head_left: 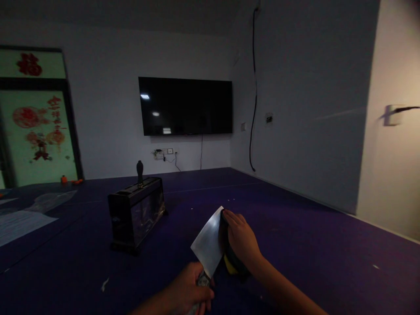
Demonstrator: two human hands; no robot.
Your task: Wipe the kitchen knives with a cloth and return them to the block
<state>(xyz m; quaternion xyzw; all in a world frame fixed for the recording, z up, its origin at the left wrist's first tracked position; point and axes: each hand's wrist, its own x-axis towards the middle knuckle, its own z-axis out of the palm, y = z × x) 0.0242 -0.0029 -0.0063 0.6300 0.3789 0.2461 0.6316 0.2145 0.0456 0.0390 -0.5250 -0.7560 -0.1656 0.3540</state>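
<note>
My left hand (193,286) is closed around the handle of a cleaver (210,240), whose broad, shiny blade tilts up and away to the right. Against the blade's right side, my right hand (242,238) is closed over a dark thing with a yellow part (230,265). Its kind is hard to make out, since the hand and shadow hide most of it. To the left stands a black knife block (123,221) with see-through sides. One dark-handled knife (140,173) sticks up from its top.
The purple surface (288,245) carries small white scraps (104,284). Paper sheets (24,225) and clear plastic (52,200) lie at left, with small orange things (64,179) beyond. On the walls are a television (185,107), sockets and a hanging cable (254,87).
</note>
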